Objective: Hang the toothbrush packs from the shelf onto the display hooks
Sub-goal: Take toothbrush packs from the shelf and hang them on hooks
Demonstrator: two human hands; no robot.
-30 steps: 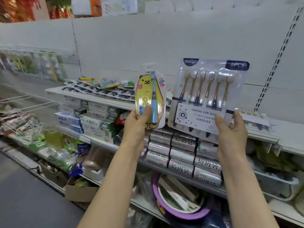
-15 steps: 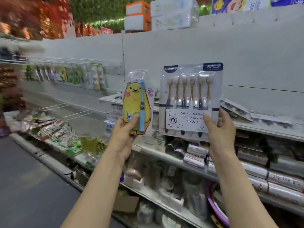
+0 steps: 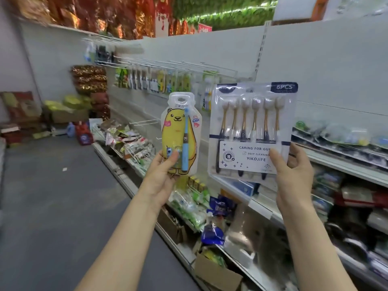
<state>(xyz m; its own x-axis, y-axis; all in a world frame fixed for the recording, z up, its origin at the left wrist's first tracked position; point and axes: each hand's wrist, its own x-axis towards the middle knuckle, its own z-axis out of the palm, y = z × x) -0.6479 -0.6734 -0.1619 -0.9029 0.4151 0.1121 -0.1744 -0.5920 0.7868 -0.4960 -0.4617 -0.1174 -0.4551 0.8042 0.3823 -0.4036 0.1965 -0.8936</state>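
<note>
Both packs up, hooks beyond.
Left hand [image 3: 161, 181] grips the bear pack [image 3: 180, 133]; right hand [image 3: 290, 177] pinches the six-brush pack [image 3: 252, 131] upright.

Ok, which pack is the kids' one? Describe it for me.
Before the white shelf wall, two packs are held up. The kids' pack is in the left hand: a yellow bear with one blue toothbrush, unlike the clear six-brush pack beside it.

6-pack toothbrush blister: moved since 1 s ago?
Yes. The six-pack, in the right hand, has gone left along the shelving: the row of hanging packs, far to its left before, is now beside its top left corner.
</note>
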